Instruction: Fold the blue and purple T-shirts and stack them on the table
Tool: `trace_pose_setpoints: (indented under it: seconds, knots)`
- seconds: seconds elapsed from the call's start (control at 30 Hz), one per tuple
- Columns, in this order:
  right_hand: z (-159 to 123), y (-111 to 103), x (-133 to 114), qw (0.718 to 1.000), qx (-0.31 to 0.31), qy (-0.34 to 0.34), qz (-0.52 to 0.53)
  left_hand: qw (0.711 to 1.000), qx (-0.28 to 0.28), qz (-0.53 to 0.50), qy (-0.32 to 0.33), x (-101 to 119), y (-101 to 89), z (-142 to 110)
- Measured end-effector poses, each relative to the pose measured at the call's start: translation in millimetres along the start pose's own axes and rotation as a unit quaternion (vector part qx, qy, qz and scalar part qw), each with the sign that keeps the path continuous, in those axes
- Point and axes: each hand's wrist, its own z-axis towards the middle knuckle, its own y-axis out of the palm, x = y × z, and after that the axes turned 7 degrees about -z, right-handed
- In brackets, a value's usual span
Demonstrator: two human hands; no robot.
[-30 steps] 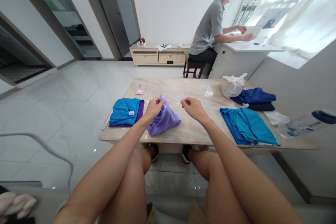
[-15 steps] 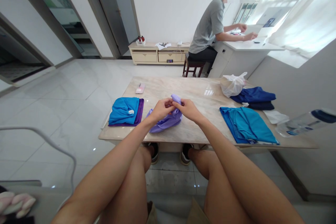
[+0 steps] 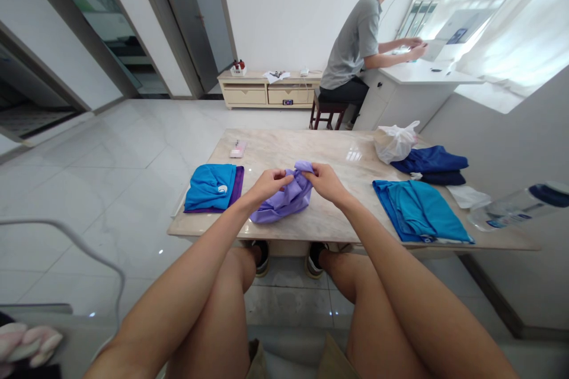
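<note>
A crumpled lavender cloth (image 3: 284,204), whose exact kind I cannot make out, rests partly on the marble-patterned table (image 3: 338,213). Its upper end is raised between my hands. My left hand (image 3: 272,183) pinches it on the left side, fingers closed. On the right, my right hand (image 3: 327,181) is closed on the bunched top edge. Left of the cloth lies a folded blue garment (image 3: 207,186) with a white mark, on top of a purple folded cloth (image 3: 239,180). A folded teal-blue garment (image 3: 422,207) lies to the right.
A clear bottle with a dark lid (image 3: 511,208) stands at the table's right end. Behind the teal garment are a white plastic bag (image 3: 395,141) and dark blue cloths (image 3: 431,161). A pink packet (image 3: 237,148) lies at the back left. Beyond, a person (image 3: 355,41) sits at a white desk.
My hands have moved slightly apart, my right hand a little to the right, opening out the top of the lavender cloth. The seated person's hands have come together.
</note>
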Motion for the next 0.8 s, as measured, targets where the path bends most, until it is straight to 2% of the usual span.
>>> trace_pose_setpoints:
  seconds: [0.1, 0.23, 0.33, 0.43, 0.5, 0.6, 0.73, 0.8]
  knots:
    - [0, -1, 6, 1.000, -0.015, 0.000, -0.007, 0.999, 0.018, -0.028, -0.036, -11, -2.1, 4]
    - [-4, 4, 4, 1.000, 0.008, 0.003, 0.019, 0.992, 0.080, -0.069, -0.072, -18, -0.6, 11]
    - [-16, 12, -9, 0.993, 0.025, 0.070, 0.091, 0.986, 0.097, -0.092, -0.096, -9, 6.9, 5]
    - [-36, 7, -24, 0.982, 0.030, 0.131, 0.132, 0.990, 0.073, -0.063, -0.107, 8, 9.7, -16]
    - [-50, -15, -31, 0.989, 0.050, 0.115, 0.082, 0.993, 0.070, 0.024, -0.093, 23, 1.8, -34]
    - [-64, -74, -41, 0.988, 0.126, 0.054, -0.067, 0.980, 0.117, 0.159, -0.024, 60, -25.8, -59]
    - [-72, -168, -71, 0.950, 0.229, -0.013, -0.210, 0.952, 0.200, 0.202, 0.115, 146, -68.2, -88]
    - [-77, -204, -91, 0.933, 0.267, -0.056, -0.236, 0.920, 0.237, 0.234, 0.204, 190, -83.4, -103]
